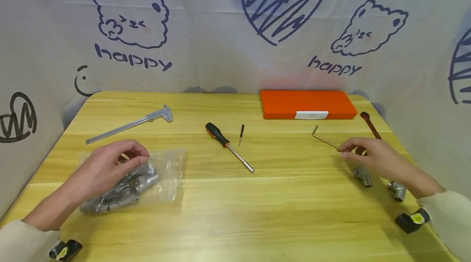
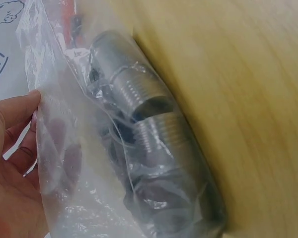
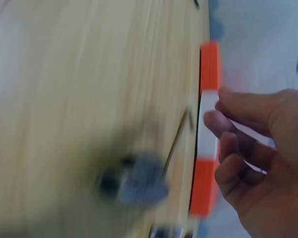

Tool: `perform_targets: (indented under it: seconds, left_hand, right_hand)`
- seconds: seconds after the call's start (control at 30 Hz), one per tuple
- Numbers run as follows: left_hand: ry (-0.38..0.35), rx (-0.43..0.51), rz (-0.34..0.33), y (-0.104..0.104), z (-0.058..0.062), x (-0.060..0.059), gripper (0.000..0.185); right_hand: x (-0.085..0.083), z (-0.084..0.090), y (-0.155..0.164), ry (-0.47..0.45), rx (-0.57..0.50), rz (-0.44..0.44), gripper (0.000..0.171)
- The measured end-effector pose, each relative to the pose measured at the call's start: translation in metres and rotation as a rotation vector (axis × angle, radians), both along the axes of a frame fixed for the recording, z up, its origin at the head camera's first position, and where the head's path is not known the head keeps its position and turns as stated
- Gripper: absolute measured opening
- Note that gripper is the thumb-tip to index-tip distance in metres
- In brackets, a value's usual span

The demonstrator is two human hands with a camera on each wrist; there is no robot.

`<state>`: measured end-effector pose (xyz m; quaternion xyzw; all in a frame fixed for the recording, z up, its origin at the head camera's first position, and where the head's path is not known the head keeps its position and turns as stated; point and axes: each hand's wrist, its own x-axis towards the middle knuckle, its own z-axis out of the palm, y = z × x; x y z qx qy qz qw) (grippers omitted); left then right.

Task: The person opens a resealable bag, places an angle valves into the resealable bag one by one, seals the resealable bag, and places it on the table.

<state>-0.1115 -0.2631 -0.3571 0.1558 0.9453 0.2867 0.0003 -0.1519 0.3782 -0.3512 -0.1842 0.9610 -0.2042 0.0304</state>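
My left hand (image 1: 106, 168) hangs over a clear plastic bag (image 1: 171, 176) of metal threaded fittings (image 2: 154, 134). Its fingers are loosely curled; in the left wrist view the thumb tip overlaps the bag's edge. On the other side, my right hand (image 1: 375, 157) hovers above the table with bent fingers and nothing between them. From the head, its fingertips overlap the end of a brass-coloured L-shaped hex key (image 1: 325, 141), while the right wrist view has them apart. Beneath this hand lie two metal pipe fittings (image 1: 363, 176), partly covered by it and the wrist in the head view.
A screwdriver with a black and orange handle (image 1: 218, 134) and a tiny screwdriver (image 1: 241, 133) lie mid-table. The caliper (image 1: 128, 125) is at the back left. An orange case (image 1: 307, 102) sits at the back edge, beside a reddish-brown wrench (image 1: 371, 125). A printed curtain (image 1: 206, 49) hangs behind.
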Motion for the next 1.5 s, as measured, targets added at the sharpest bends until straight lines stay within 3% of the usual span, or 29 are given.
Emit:
perform_targets:
  seconds: [0.13,0.3,0.43,0.57,0.87,1.03,1.17,1.33,1.5]
  left_hand:
    - [-0.007,0.001,0.002,0.0,0.001,0.0,0.004]
    - [0.0,0.001,-0.003,0.0,0.001,0.0,0.003]
    - [-0.009,-0.003,0.004,0.0,0.002,0.0,0.004]
    - [-0.01,-0.01,0.01,-0.001,0.003,0.001,0.004]
    - [-0.004,-0.011,0.01,0.0,0.003,0.001,0.005]
    - [0.002,-0.008,0.009,0.0,0.003,0.001,0.004]
    - [0.004,-0.002,0.004,0.0,0.003,0.001,0.004]
    - [0.011,0.0,0.002,0.001,0.003,0.001,0.005]
    - [0.012,0.003,0.001,0.0,0.002,0.002,0.004]
  right_hand:
    - [0.008,-0.008,0.038,0.007,0.045,0.026,0.015]
    - [0.015,-0.016,0.063,-0.027,0.081,0.065,0.027]
    - [0.017,-0.017,0.067,-0.145,0.089,0.053,0.031]
    - [0.015,-0.018,0.065,-0.204,0.085,0.048,0.028]
    - [0.015,-0.024,0.06,-0.204,0.039,0.109,0.014]
    - [0.01,-0.023,0.038,-0.124,-0.015,0.165,0.01]
    - [0.003,-0.016,0.007,-0.128,-0.062,0.165,0.011]
    - [-0.012,-0.008,-0.044,-0.151,-0.104,0.163,0.014]
    - [-0.028,-0.008,-0.108,-0.173,-0.183,0.23,0.014]
